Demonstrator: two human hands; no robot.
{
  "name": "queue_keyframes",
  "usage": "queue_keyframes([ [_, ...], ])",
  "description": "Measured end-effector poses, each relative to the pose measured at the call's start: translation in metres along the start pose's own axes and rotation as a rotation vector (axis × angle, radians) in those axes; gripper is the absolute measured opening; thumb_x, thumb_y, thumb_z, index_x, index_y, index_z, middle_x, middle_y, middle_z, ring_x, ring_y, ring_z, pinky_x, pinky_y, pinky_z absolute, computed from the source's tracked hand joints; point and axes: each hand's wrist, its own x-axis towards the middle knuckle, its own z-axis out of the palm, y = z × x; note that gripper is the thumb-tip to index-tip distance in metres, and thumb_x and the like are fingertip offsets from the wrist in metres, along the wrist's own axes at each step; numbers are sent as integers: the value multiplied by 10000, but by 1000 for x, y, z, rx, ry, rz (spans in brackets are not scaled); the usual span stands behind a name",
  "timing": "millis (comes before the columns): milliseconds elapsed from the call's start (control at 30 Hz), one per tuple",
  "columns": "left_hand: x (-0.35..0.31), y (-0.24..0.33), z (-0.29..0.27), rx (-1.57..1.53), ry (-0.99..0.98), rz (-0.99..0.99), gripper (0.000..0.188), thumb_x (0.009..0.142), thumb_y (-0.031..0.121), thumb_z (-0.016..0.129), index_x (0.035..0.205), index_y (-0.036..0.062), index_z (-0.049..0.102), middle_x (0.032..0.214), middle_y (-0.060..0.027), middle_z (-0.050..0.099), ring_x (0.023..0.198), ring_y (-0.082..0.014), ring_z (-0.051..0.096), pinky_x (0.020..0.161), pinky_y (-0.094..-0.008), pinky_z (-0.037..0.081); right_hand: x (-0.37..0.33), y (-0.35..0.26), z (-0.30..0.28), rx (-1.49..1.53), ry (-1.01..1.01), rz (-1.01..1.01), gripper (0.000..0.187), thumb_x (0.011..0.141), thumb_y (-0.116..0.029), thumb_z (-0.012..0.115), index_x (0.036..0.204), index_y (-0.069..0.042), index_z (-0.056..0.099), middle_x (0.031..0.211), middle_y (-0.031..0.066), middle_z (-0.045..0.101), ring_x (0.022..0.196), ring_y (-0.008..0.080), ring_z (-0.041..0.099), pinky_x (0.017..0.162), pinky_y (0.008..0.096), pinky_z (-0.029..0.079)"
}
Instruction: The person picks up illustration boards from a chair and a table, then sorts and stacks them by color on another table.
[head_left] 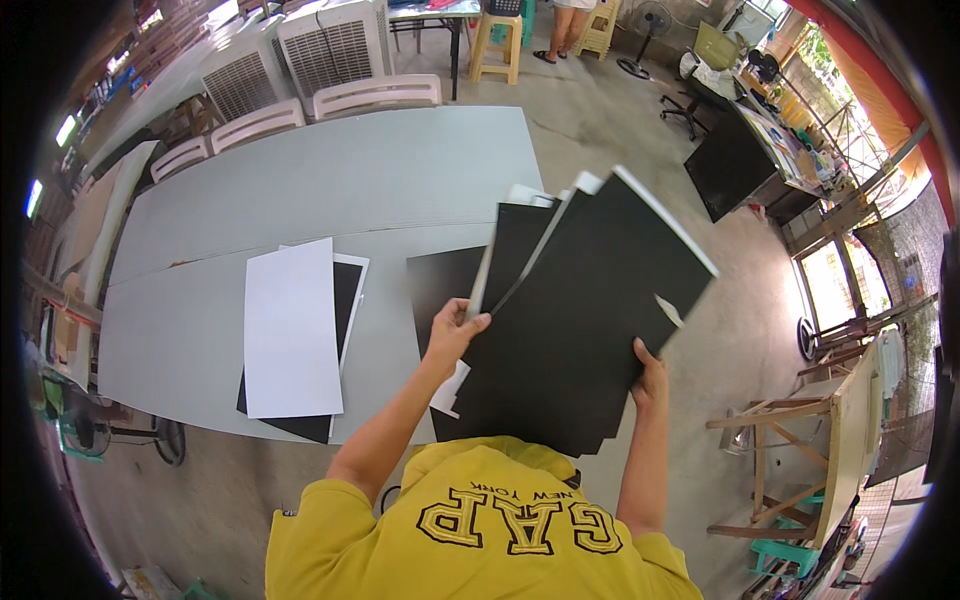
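A fanned stack of large black sheets with white edges is held up in front of me, over the table's right end. My left hand is closed on its left edge, thumb in front. At the lower right edge, my right hand grips the same stack. A small torn-looking pale spot shows near the front sheet's right side. Behind the stack, another black sheet lies partly hidden on the table. Farther left, a white sheet rests on top of black and white ones, their edges sticking out.
The grey table has pale plastic chairs along its far side. Two air coolers stand behind them. A black desk is at the far right, a wooden-legged table at the near right. Another person's legs show at the back.
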Motion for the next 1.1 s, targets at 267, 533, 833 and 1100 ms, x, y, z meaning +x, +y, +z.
queue_keyframes([
  [267, -16, -36, -87, 389, 269, -108, 370, 708, 110, 631, 1050, 13, 528, 924, -130, 554, 872, -213, 536, 771, -317, 429, 54, 83, 58, -209, -43, 100, 339, 745, 37, 592, 1076, 37, 518, 935, 125, 596, 868, 206, 566, 790, 311, 451],
  [533, -14, -64, -85, 911, 175, 37, 450, 681, 216, 623, 1065, -3, 541, 1031, -217, 519, 1000, -350, 485, 859, -391, 392, 88, 115, 30, -513, -58, 35, 330, 721, -1, 604, 1036, 57, 525, 895, 110, 600, 742, 179, 578, 634, 286, 474],
  [833, -29, -48, -36, 845, -153, -236, 337, 700, 222, 615, 944, -11, 608, 890, -196, 595, 886, -319, 560, 807, -380, 434, 70, 51, 31, -329, -106, 18, 397, 763, -68, 605, 1112, 38, 449, 960, 142, 575, 816, 231, 591, 720, 342, 500],
  [1100, -21, -67, -44, 974, 120, 114, 522, 693, 145, 599, 1159, -9, 421, 1056, -204, 454, 1024, -361, 413, 900, -414, 351, 67, 62, 14, -320, -172, 193, 318, 761, 2, 550, 1066, 55, 474, 1009, 161, 568, 900, 244, 570, 801, 352, 461],
])
